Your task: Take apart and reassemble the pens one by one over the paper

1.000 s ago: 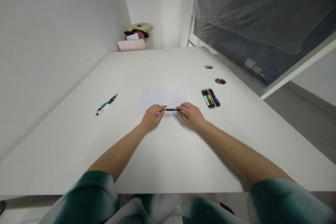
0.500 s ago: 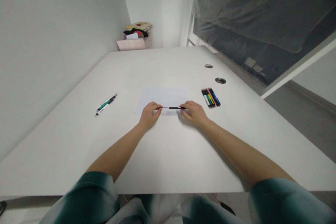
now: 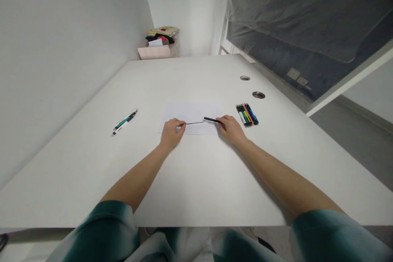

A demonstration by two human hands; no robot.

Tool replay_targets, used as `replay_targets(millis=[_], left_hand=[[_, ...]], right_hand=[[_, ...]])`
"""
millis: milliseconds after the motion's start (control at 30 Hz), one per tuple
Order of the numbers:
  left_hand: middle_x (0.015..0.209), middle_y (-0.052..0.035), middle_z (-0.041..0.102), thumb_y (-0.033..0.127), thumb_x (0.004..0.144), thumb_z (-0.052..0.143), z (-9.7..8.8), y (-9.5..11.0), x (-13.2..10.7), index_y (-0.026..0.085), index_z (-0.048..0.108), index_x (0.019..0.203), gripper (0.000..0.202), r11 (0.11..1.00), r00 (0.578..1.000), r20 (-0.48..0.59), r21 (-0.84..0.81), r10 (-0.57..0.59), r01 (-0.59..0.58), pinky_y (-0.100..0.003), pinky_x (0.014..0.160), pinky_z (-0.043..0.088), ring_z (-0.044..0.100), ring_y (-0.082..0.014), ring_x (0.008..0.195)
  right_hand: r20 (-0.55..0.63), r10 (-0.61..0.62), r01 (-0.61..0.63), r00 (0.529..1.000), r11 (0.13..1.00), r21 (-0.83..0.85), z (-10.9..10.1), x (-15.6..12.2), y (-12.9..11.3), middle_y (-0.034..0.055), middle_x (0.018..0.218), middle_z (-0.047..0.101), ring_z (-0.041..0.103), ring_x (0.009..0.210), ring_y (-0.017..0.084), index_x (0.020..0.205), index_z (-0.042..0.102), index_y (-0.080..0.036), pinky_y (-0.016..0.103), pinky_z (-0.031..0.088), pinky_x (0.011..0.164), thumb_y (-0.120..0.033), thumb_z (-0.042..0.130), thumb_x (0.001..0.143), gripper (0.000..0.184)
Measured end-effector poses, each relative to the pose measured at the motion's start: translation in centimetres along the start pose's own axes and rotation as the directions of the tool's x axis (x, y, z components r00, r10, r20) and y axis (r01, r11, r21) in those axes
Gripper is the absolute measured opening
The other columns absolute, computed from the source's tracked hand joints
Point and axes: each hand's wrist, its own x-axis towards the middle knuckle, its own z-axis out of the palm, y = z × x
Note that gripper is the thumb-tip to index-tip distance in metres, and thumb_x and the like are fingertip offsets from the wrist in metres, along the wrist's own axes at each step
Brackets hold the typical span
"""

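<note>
A thin dark pen refill (image 3: 195, 123) is pinched between the fingertips of my left hand (image 3: 172, 132), its free end pointing right. My right hand (image 3: 231, 128) grips a black pen barrel (image 3: 211, 120), which slants up to the left. The refill's tip and the barrel's left end are close together but apart. Beneath both lies a white sheet of paper (image 3: 192, 109), partly covered by my hands.
On the white table (image 3: 196, 180), two pens (image 3: 124, 123) lie at the left. Several pens and markers (image 3: 247, 115) sit side by side right of my right hand. Two round metal-rimmed holes (image 3: 258, 95) are farther back, and a box of items (image 3: 155, 52) stands beyond the far edge.
The refill has come out of the pen barrel. My left hand has shifted slightly left with the refill; my right hand has moved right and tilted the barrel.
</note>
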Motion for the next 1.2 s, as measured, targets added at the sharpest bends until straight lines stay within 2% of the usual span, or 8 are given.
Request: replay_targets(millis=[200,333,533,667,800,1033,1100,1200], left_hand=[[0.085,-0.0058,0.070,0.027,0.091,0.053,0.1,1.1,-0.3,0.019,0.072,0.089,0.021,0.988,0.991,0.071,0.102,0.112,-0.119,-0.038,0.085,0.043,0.062,-0.0207,0.085],[0.084,-0.0059,0.070,0.026,0.091,0.053,0.0,1.4,-0.3,0.019,0.072,0.089,0.020,0.982,0.987,0.090,0.120,0.133,-0.143,-0.038,0.085,0.042,0.061,-0.0202,0.084],[0.085,-0.0052,0.070,0.027,0.092,0.052,0.1,1.7,-0.3,0.020,0.071,0.090,0.021,0.984,0.986,0.083,0.098,0.143,-0.151,-0.037,0.086,0.042,0.061,-0.0194,0.085],[0.084,-0.0046,0.070,0.029,0.093,0.052,0.2,2.3,-0.4,0.021,0.071,0.091,0.021,0.979,0.980,0.086,0.083,0.181,-0.188,-0.037,0.087,0.042,0.061,-0.0190,0.085],[0.084,-0.0050,0.070,0.028,0.092,0.053,0.2,2.1,-0.4,0.020,0.071,0.090,0.020,0.978,0.983,0.068,0.111,0.170,-0.177,-0.038,0.087,0.041,0.061,-0.0197,0.086],[0.085,-0.0061,0.070,0.027,0.091,0.053,0.2,1.1,-0.3,0.021,0.071,0.089,0.020,0.980,0.995,0.073,0.183,0.071,-0.083,-0.040,0.083,0.041,0.061,-0.0220,0.086],[0.085,-0.0061,0.070,0.027,0.091,0.053,0.2,1.3,-0.4,0.021,0.072,0.089,0.020,0.980,0.994,0.074,0.175,0.085,-0.097,-0.040,0.084,0.041,0.061,-0.0220,0.086],[0.084,-0.0054,0.070,0.027,0.091,0.053,0.4,1.9,-0.4,0.021,0.071,0.089,0.019,0.979,0.988,0.077,0.145,0.134,-0.144,-0.039,0.085,0.041,0.061,-0.0211,0.086]], right_hand=[[0.064,-0.015,0.015,0.998,1.000,-0.012,-0.4,0.0,-0.7,0.0128,0.104,0.067,0.057,0.097,0.027,0.118,0.067,-0.015,0.038,0.047,0.088,-0.019,0.048,0.086,0.037],[0.062,-0.013,0.014,0.998,1.000,-0.010,-0.7,0.0,-1.0,0.0136,0.103,0.067,0.056,0.096,0.028,0.114,0.069,-0.014,0.040,0.045,0.087,-0.023,0.050,0.085,0.036],[-0.010,-0.202,0.202,0.979,0.975,0.095,-0.9,-0.3,-2.4,0.0131,0.099,0.066,0.054,0.093,0.027,0.108,0.071,-0.016,0.041,0.043,0.085,-0.030,0.052,0.088,0.031],[-0.001,-0.289,0.289,0.957,0.954,0.081,-0.5,-0.4,-3.3,0.0130,0.095,0.066,0.053,0.090,0.025,0.099,0.072,-0.017,0.040,0.042,0.081,-0.032,0.049,0.092,0.028],[0.006,-0.272,0.272,0.962,0.961,0.043,-0.4,-0.3,-3.0,0.0126,0.090,0.066,0.052,0.087,0.025,0.089,0.073,-0.016,0.039,0.041,0.079,-0.025,0.049,0.090,0.025],[-0.010,-0.131,0.129,0.991,0.988,-0.087,-0.5,-0.2,-2.0,0.0129,0.088,0.065,0.051,0.087,0.027,0.082,0.074,-0.017,0.040,0.040,0.076,-0.022,0.055,0.085,0.020],[-0.032,-0.136,0.133,0.990,0.988,-0.084,-0.5,-0.3,-2.1,0.0124,0.088,0.064,0.051,0.087,0.027,0.084,0.073,-0.018,0.040,0.040,0.075,-0.025,0.056,0.085,0.019],[-0.064,-0.217,0.216,0.974,0.976,-0.018,-0.4,-0.4,-2.8,0.0118,0.088,0.064,0.051,0.086,0.026,0.091,0.072,-0.017,0.040,0.040,0.076,-0.031,0.055,0.088,0.022]])
